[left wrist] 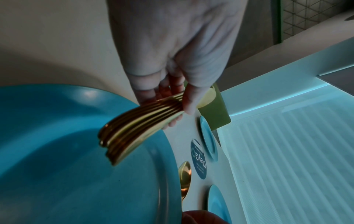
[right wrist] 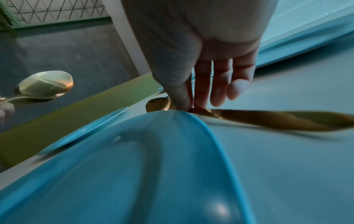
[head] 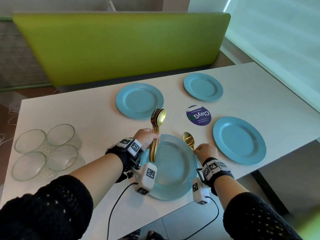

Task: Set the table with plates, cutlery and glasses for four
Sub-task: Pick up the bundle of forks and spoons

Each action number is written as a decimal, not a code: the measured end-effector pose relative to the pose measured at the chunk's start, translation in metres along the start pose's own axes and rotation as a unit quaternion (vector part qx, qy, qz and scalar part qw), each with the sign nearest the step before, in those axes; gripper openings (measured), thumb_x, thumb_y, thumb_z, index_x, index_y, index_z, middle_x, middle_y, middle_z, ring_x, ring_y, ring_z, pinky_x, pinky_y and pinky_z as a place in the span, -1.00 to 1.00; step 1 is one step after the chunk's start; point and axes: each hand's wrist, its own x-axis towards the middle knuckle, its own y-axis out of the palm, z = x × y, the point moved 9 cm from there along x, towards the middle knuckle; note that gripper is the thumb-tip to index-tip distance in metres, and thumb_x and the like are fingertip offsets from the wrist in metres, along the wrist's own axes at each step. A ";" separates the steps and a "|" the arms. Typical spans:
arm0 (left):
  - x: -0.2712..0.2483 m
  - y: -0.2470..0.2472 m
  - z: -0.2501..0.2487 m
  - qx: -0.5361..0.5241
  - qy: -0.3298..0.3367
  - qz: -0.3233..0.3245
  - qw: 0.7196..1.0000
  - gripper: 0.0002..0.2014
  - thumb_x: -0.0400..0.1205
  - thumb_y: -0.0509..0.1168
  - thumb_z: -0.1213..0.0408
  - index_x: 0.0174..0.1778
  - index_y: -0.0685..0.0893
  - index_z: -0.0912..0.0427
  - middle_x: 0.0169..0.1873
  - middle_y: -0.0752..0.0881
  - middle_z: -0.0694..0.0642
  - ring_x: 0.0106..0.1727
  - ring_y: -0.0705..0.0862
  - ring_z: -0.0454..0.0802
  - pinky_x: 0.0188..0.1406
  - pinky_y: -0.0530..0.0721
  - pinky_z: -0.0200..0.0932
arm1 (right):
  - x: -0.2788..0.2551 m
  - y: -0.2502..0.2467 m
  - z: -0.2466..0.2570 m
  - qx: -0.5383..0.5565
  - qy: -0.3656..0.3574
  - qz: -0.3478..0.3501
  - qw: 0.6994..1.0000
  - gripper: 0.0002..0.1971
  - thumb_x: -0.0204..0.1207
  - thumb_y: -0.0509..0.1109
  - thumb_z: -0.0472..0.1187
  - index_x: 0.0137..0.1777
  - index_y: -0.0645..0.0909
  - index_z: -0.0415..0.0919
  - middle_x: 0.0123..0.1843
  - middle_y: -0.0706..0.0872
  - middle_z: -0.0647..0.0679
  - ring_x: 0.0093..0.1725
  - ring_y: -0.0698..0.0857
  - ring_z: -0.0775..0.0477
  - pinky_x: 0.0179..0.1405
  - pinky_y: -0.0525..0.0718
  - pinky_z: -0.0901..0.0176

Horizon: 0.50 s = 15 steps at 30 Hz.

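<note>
- My left hand (head: 146,138) grips a bundle of gold cutlery (head: 155,134), fingers curled round the handles; the fork and spoon heads point away from me, above the far-left rim of the near plate (head: 174,179).
- My right hand (head: 206,150) pinches the handle of a single gold spoon (head: 188,139) just beside the near plate's right rim, bowl pointing away.
- Three more blue plates lie beyond and to the right of the near plate: far left plate (head: 139,100), far right plate (head: 203,86), right plate (head: 239,140).
- Four glasses (head: 45,149) stand clustered on the table (head: 86,111), well left of the near plate.
- A round purple sticker (head: 198,115) sits beyond the near plate, between the other plates.
</note>
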 end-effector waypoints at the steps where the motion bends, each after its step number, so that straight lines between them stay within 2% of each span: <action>1: 0.000 0.000 0.000 0.002 0.000 0.001 1.000 -0.87 0.59 0.33 0.43 -0.28 0.59 0.24 -0.37 0.66 0.17 -0.33 0.65 0.06 0.15 0.68 0.09 | 0.000 0.000 0.000 0.001 0.002 -0.002 1.000 -0.77 0.49 0.33 -0.17 0.01 0.77 -0.24 0.06 0.78 -0.24 0.09 0.69 -0.25 0.03 0.63 0.13; 5: 0.003 -0.001 0.000 0.001 0.005 0.005 1.000 -0.84 0.59 0.33 0.45 -0.31 0.57 0.25 -0.39 0.65 0.17 -0.37 0.62 0.04 -0.15 0.68 -0.09 | 0.001 0.003 -0.001 0.011 0.011 -0.006 1.000 -0.79 0.50 0.34 -0.20 -0.01 0.77 -0.25 0.04 0.78 -0.24 -0.11 0.61 -0.19 -0.11 0.57 0.18; 7: 0.005 -0.001 0.000 0.006 0.006 0.009 1.000 -0.82 0.60 0.33 0.45 -0.33 0.57 0.23 -0.40 0.65 0.16 -0.38 0.62 0.03 -0.17 0.66 -0.10 | 0.002 0.003 -0.001 0.014 0.014 -0.007 1.000 -0.80 0.50 0.35 -0.20 -0.02 0.77 -0.26 0.03 0.78 -0.25 -0.14 0.57 -0.16 -0.08 0.60 0.17; 12: 0.008 -0.002 0.001 0.002 0.002 0.022 1.000 -0.84 0.61 0.31 0.45 -0.30 0.55 0.24 -0.38 0.64 0.16 -0.37 0.62 0.02 -0.22 0.65 -0.13 | 0.001 -0.003 -0.003 0.039 0.020 -0.016 0.999 -0.82 0.49 0.42 -0.18 -0.01 0.75 -0.24 0.07 0.76 -0.21 0.10 0.67 -0.21 -0.08 0.52 0.21; 15: 0.006 0.002 -0.003 0.000 -0.001 0.040 0.999 -0.87 0.60 0.29 0.49 -0.25 0.55 0.26 -0.37 0.63 0.18 -0.38 0.62 0.03 -0.26 0.65 -0.14 | 0.001 -0.016 0.000 0.054 0.017 -0.027 0.998 -0.82 0.55 0.38 -0.10 0.02 0.74 -0.16 0.09 0.75 -0.18 0.11 0.68 -0.20 0.02 0.59 0.10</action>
